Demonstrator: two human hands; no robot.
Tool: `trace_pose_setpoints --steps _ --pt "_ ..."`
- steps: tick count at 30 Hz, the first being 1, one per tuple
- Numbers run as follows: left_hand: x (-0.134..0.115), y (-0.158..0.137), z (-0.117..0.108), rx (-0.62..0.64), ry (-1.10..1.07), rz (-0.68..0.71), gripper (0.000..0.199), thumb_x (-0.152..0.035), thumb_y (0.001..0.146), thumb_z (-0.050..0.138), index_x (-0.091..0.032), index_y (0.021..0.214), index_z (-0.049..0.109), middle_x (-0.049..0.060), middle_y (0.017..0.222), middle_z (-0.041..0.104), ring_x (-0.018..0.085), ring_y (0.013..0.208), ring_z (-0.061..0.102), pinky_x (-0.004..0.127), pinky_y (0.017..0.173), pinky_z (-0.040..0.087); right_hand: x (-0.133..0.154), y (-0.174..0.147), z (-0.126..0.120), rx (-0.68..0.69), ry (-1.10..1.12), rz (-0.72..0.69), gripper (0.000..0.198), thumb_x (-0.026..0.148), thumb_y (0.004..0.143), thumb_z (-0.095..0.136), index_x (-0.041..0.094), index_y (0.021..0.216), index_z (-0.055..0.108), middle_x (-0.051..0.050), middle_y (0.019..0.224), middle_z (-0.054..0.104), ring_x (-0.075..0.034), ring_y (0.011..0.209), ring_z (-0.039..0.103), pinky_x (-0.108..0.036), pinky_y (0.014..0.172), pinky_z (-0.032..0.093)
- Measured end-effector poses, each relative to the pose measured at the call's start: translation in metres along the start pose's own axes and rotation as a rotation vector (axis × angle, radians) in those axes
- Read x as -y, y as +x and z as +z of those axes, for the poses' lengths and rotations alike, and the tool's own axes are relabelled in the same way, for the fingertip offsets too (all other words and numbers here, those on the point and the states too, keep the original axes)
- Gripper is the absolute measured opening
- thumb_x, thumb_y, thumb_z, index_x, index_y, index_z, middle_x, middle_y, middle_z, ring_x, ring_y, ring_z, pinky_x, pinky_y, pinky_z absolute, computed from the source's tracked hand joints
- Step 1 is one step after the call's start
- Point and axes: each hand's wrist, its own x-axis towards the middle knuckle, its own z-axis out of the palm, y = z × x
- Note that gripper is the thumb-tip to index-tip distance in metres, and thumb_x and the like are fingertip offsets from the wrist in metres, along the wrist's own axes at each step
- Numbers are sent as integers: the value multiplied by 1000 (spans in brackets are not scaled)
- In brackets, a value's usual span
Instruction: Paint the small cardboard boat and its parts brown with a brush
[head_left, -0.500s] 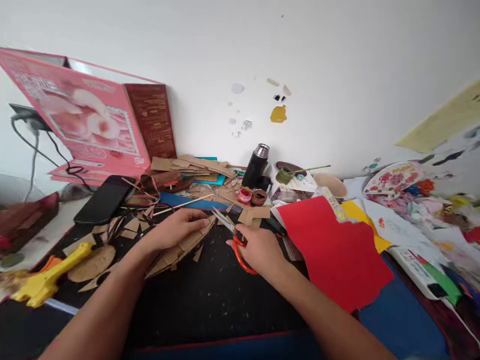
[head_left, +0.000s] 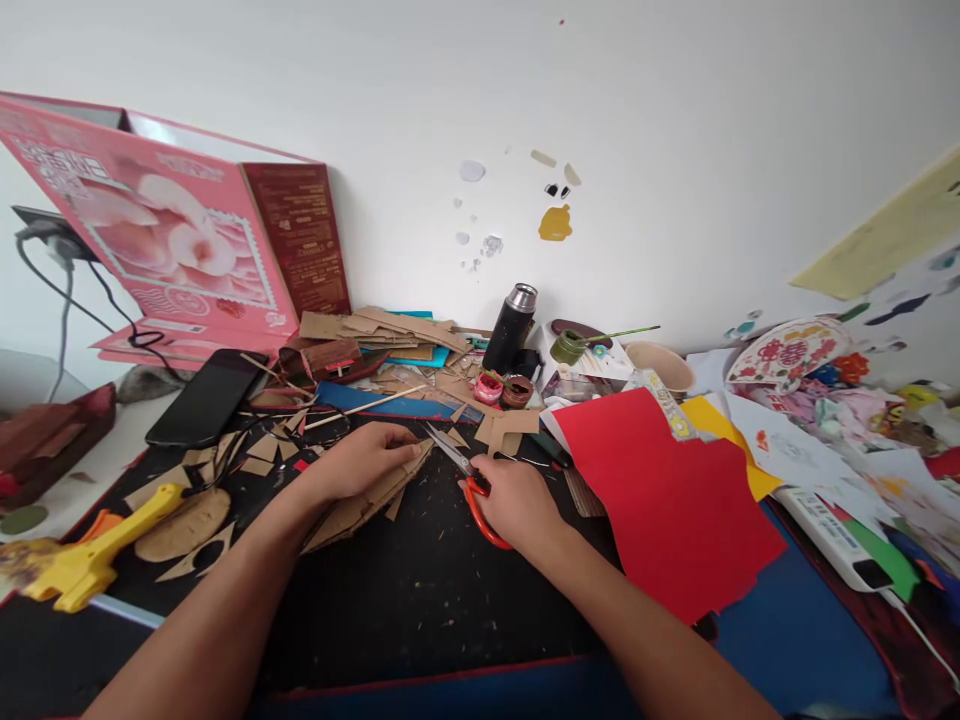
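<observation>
Our left fingers (head_left: 401, 457) clasp the cardboard (head_left: 366, 507), its long axis slanting away rightward to the scissors (head_left: 458, 459) our right fingers (head_left: 484, 465) grip

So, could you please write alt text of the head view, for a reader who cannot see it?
A person's left hand holds cardboard while the right hand holds scissors, blades near the cardboard's tip, over a black surface. Scraps and a phone lie to the left, a red sheet to the right; a black flask stands behind.
</observation>
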Motion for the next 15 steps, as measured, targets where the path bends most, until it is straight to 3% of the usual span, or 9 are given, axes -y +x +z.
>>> trace_pose_setpoints --steps 5,8,12,15 --pt "-5 0 0 16 -33 11 28 -51 80 73 -26 69 80 5 75 79 28 73 67 32 69 49 -2 1 10 52 -2 21 25 23 108 62 23 126 79 -11 108 87 -28 101 81 -32 74 42" --pt "-7 -1 -2 50 -77 21 31 -53 82 74 -25 70 81 6 78 79 28 75 67 31 70 51 -6 1 16 -3 93 25 20 28 108 64 23 119 80 -10 102 86 -27 94 79 -31 72 41" --pt "-9 -5 -2 142 -247 -74 37 -60 83 79 -23 82 82 6 81 77 26 72 69 32 67 54 -17 3 21 -102 470 49 21 43 101 74 22 101 79 -3 80 77 -21 74 72 -28 64 41" --pt "-12 -10 -2 228 -445 -164 45 -65 82 83 -21 88 79 6 80 76 24 62 69 32 58 55 -27 4 26 -3 848 89 36 54 93 79 21 106 78 2 68 68 -16 53 62 -27 54 43"
